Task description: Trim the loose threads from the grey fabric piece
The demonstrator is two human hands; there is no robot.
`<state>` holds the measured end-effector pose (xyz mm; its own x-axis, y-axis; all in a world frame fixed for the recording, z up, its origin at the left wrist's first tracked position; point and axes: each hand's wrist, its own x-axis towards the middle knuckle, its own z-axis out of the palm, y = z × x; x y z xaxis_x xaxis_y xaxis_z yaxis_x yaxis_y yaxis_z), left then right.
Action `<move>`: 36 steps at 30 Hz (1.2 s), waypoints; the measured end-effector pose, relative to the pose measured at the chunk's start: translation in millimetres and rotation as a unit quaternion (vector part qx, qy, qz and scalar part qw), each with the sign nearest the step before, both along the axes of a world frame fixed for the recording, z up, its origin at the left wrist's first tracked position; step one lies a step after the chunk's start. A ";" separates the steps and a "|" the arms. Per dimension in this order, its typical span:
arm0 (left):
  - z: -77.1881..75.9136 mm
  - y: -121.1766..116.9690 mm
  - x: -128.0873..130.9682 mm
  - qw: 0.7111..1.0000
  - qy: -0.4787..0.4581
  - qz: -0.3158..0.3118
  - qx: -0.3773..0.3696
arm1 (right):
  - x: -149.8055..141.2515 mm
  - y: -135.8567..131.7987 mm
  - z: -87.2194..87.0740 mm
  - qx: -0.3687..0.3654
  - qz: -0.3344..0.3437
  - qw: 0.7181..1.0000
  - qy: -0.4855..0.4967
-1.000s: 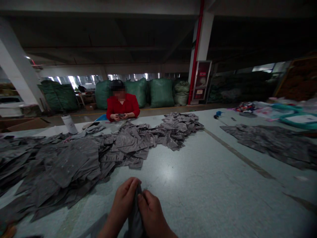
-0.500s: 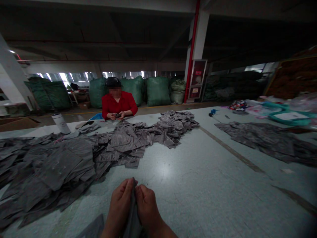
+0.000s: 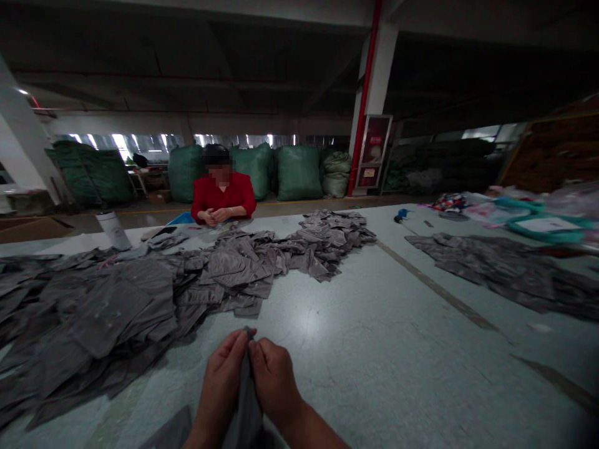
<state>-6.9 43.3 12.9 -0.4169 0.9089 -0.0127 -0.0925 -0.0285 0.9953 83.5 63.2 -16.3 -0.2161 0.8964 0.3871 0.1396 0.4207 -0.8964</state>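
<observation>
Both of my hands are low at the near edge of a wide pale table [image 3: 374, 349]. My left hand [image 3: 219, 386] and my right hand [image 3: 274, 383] are pressed together, fingers closed on a piece of grey fabric [image 3: 246, 411] that hangs down between them. The top edge of the piece pokes out between my fingertips. A big heap of similar grey fabric pieces [image 3: 140, 299] spreads across the table to the left and ahead of my hands.
Across the table sits a person in a red top [image 3: 223, 194], hands together at the far edge. A white cup [image 3: 112, 229] stands at the far left. Another grey pile [image 3: 505, 268] lies right. Green sacks [image 3: 299, 171] and a pillar [image 3: 372, 93] stand behind.
My hands have shifted slightly left and up while still pinching the fabric. The view has drifted a little. The person opposite has lowered the small dark thing they held.
</observation>
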 end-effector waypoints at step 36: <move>-20.6 -13.0 -5.6 0.993 0.108 0.041 -0.005 | 0.7 -2.1 2.7 0.029 0.012 0.997 -0.075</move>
